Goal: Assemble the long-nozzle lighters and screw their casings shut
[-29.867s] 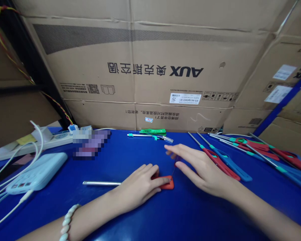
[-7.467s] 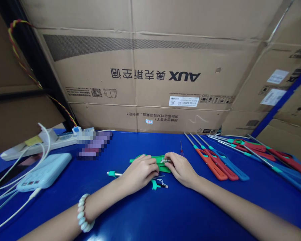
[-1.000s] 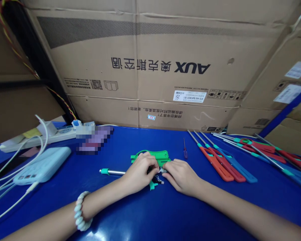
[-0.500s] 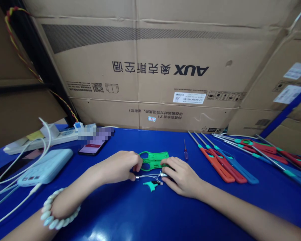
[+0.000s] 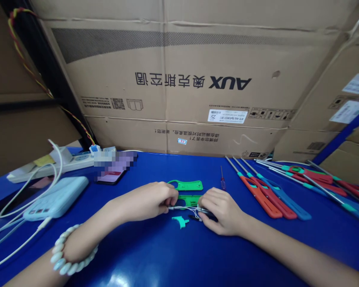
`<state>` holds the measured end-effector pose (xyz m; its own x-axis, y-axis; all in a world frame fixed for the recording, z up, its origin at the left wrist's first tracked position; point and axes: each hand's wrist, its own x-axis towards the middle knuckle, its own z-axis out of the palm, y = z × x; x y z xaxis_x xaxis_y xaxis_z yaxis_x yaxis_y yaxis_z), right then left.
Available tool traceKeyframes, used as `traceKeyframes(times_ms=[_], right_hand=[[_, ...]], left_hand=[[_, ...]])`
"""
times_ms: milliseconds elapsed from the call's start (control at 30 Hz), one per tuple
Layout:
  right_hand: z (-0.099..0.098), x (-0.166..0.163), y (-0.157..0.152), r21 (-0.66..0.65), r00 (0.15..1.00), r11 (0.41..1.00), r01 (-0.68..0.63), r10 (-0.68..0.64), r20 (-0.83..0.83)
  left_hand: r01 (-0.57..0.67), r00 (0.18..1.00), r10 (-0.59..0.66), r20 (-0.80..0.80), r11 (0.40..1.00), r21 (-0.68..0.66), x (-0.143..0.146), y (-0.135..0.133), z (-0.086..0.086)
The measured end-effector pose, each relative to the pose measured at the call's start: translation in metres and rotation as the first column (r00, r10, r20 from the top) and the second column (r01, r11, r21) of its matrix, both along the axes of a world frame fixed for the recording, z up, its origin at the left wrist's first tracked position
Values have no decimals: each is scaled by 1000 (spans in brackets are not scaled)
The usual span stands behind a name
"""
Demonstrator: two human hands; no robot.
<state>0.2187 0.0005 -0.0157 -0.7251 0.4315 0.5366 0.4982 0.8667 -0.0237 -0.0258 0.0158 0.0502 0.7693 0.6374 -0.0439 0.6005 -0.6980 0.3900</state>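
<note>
At far left, a light-blue power bank [image 5: 56, 198] and phone [image 5: 116, 168] sit aside, presumably out of the way. Left hand [image 5: 155, 197] — fingers pinched together on a small metal tip [image 5: 171, 208], probably to hold the white wires [image 5: 186, 207] extended. Teal trigger [image 5: 180, 222] loose in front, between the hands. Far green handle shell [image 5: 190, 185] and near green handle shell [image 5: 192, 200] just behind, both partly covered. Right hand [image 5: 223, 211] curled around a silver-and-black part [image 5: 208, 213], apparently steadying the wires' other end. Screwdriver [image 5: 223, 182] beyond it — handle toward the person, likely for easy reach; rightmost, long-nosed lighters [image 5: 276, 201], grouped apart.
</note>
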Motion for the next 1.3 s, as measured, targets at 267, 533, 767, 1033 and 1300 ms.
traceKeyframes(times_ms=[267, 533, 767, 1033, 1300], right_hand=[[4, 2, 0, -45, 962, 990, 133, -140, -233], [-5, 0, 9, -200, 937, 955, 221, -265, -227], [-2, -4, 6, -241, 961, 957, 164, -210, -182], [-6, 0, 7, -220, 973, 961, 170, -199, -116], [-9, 0, 8, -195, 975, 964, 180, -201, -91]], left_hand=[[24, 983, -20, 180, 999, -23, -3, 6, 10], [-22, 940, 1, 340, 998, 58, -13, 17, -8], [-11, 966, -24, 259, 991, 134, -20, 17, -19], [47, 980, -76, 186, 987, 156, -25, 21, -20], [86, 992, -98, 77, 986, 144, -29, 21, -24]])
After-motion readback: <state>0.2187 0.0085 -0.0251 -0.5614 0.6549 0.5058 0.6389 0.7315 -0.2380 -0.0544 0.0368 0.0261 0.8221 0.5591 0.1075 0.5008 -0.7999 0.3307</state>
